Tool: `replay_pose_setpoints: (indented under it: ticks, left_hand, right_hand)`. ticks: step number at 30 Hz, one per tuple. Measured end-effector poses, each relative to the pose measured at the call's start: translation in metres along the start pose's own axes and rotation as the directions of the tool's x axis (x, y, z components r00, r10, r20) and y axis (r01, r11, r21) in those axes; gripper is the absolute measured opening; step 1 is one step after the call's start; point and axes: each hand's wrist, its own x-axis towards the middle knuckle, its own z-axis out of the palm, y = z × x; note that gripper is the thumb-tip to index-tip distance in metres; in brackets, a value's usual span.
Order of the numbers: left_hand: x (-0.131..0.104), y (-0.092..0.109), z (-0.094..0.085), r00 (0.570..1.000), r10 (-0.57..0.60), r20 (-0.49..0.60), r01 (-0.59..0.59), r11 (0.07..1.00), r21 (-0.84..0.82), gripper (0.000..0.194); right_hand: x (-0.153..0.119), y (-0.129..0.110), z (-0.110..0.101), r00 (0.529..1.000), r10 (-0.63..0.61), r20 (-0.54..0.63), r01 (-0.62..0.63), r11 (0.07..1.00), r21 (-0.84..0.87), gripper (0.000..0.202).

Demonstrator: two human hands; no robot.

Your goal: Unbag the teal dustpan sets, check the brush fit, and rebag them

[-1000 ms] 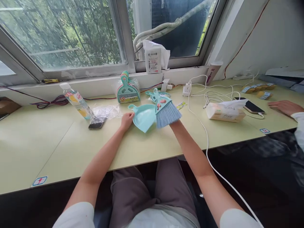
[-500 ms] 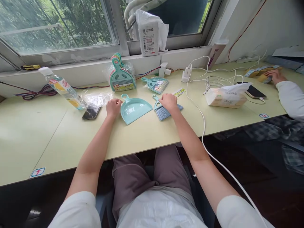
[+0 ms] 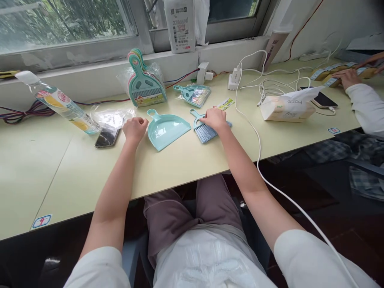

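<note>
A light teal dustpan (image 3: 168, 130) lies on the table with its ring handle pointing toward the window. Just left of it, my left hand (image 3: 134, 130) rests with fingers curled in, nothing visible in them. To the dustpan's right is a small teal hand brush (image 3: 205, 133) with blue-grey bristles. My right hand (image 3: 215, 119) is closed on the brush near its neck and covers part of its head; the fingertips are partly hidden. Behind stand several packed dustpan sets (image 3: 147, 86) in clear plastic, and another wrapped set (image 3: 193, 95) lies flat beside them.
A tilted drink bottle (image 3: 63, 106), clear plastic wrap (image 3: 112, 116) and a phone (image 3: 108, 138) are at left. A yellow-green label card (image 3: 225, 104) lies behind my right hand. Rightward are a tissue pack (image 3: 286, 109), white cables (image 3: 249, 124) and another person's hand (image 3: 348, 77).
The view has tilted down slightly. My left hand sits slightly farther from the dustpan; my right hand stays at the brush. At far right, the other person's hand has shifted over the yellow items.
</note>
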Motion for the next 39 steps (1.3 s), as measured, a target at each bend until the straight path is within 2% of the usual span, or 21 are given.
replay_pose_setpoints:
  ticks: [3,5,9,13,15,18,21,24,29,30,32,35,37,39]
  left_hand:
    - [-0.003,0.003,0.002,0.993,0.095,0.074,-0.094,0.996,-0.008,0.038]
    - [-0.006,0.008,0.004,0.987,0.135,0.083,-0.135,0.991,-0.007,0.041]
    - [-0.008,0.014,0.007,0.984,0.161,0.076,-0.161,0.987,-0.012,0.042]
    - [-0.012,0.019,0.006,0.978,0.182,0.098,-0.179,0.983,-0.042,0.042]
    - [-0.016,0.024,0.006,0.956,0.251,0.149,-0.234,0.965,-0.121,0.045]
    - [-0.028,0.040,0.010,0.881,0.425,0.209,-0.361,0.888,-0.285,0.049]
    - [-0.042,0.056,0.013,0.819,0.542,0.189,-0.464,0.819,-0.339,0.048]
    - [-0.047,0.058,0.010,0.803,0.580,0.138,-0.518,0.794,-0.319,0.043]
    - [-0.031,0.035,0.003,0.842,0.533,-0.086,-0.532,0.792,-0.300,0.034]
    - [-0.026,0.030,0.003,0.842,0.530,-0.103,-0.533,0.786,-0.314,0.036]
    - [-0.020,0.023,0.006,0.835,0.547,-0.057,-0.522,0.755,-0.398,0.050]
    - [-0.018,0.022,0.012,0.809,0.582,0.082,-0.436,0.687,-0.582,0.069]
    - [-0.020,0.025,0.014,0.789,0.601,0.124,-0.382,0.639,-0.668,0.074]
    - [-0.022,0.029,0.016,0.757,0.639,0.138,-0.377,0.599,-0.707,0.074]
  right_hand:
    - [0.001,-0.004,0.005,0.998,-0.052,0.032,0.051,0.999,0.011,0.034]
    - [0.003,-0.003,0.010,0.997,-0.076,0.014,0.076,0.997,0.030,0.033]
    - [0.011,0.005,0.014,0.995,-0.053,-0.080,0.061,0.993,0.101,0.033]
    - [0.011,0.006,0.006,0.982,-0.042,-0.185,0.075,0.981,0.178,0.032]
    - [0.006,-0.001,0.003,0.973,-0.113,-0.203,0.154,0.968,0.199,0.030]
    - [-0.007,-0.019,0.007,0.939,-0.300,-0.167,0.331,0.921,0.204,0.026]
    - [-0.020,-0.037,0.015,0.880,-0.464,-0.102,0.475,0.861,0.185,0.023]
    - [-0.024,-0.045,0.021,0.836,-0.544,-0.072,0.545,0.811,0.213,0.021]
    - [-0.019,-0.039,0.021,0.808,-0.582,-0.096,0.579,0.752,0.315,0.022]
    - [-0.018,-0.037,0.021,0.804,-0.587,-0.100,0.583,0.742,0.332,0.022]
    - [-0.017,-0.036,0.021,0.800,-0.591,-0.104,0.585,0.728,0.357,0.025]
    - [-0.017,-0.034,0.021,0.799,-0.594,-0.095,0.580,0.718,0.386,0.028]
    - [-0.015,-0.033,0.022,0.798,-0.597,-0.082,0.575,0.713,0.401,0.028]
    - [-0.013,-0.032,0.022,0.798,-0.598,-0.073,0.570,0.711,0.411,0.026]
